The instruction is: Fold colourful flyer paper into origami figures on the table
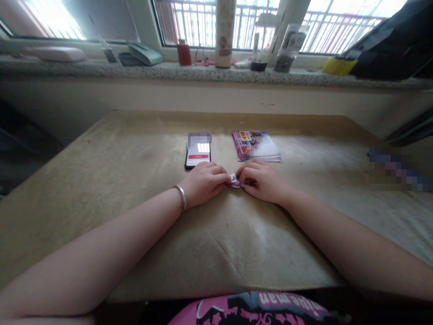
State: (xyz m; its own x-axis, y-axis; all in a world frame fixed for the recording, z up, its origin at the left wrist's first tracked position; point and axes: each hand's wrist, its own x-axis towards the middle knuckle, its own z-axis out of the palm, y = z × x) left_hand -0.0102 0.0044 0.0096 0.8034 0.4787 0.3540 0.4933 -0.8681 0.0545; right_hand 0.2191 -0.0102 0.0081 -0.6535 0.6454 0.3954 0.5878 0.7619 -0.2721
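One small crumpled paper-like piece (234, 181), nearside and right of phone (198, 152), pinched by left hand (207, 181) and right hand (263, 181); uneven tug could tear it.

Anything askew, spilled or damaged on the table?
No visible spill. Slightly askew: the paper stack beyond the right hand, its edges not flush. The tan table covering also shows a crease toward its near edge.
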